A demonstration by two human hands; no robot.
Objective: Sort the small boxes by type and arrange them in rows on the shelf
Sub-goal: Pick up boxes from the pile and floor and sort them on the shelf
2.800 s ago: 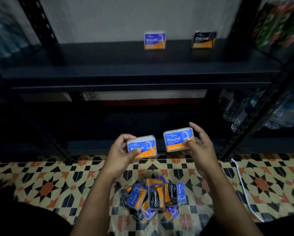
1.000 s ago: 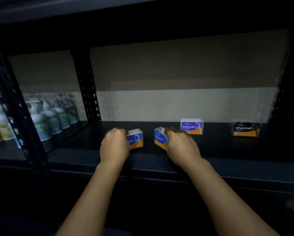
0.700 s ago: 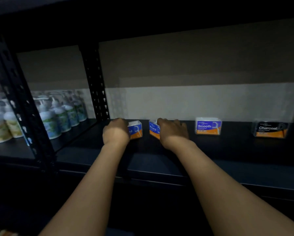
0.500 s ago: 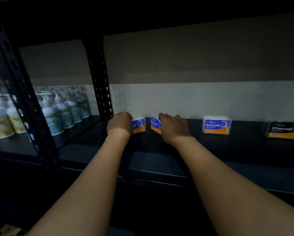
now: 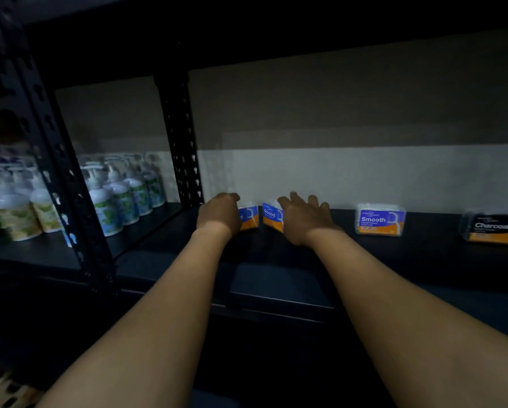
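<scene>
Two Round boxes, one gripped by the left hand [image 5: 218, 214] as the left Round box [image 5: 249, 217] and one under the loosened, spread fingers of the right hand [image 5: 302, 219] as the right Round box [image 5: 271, 216], are set at the shelf [image 5: 276, 278] back, left of the Smooth box [image 5: 379, 220].

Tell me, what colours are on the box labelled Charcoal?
The Charcoal box is black with white lettering and an orange band along the bottom, seen in the head view.
</scene>
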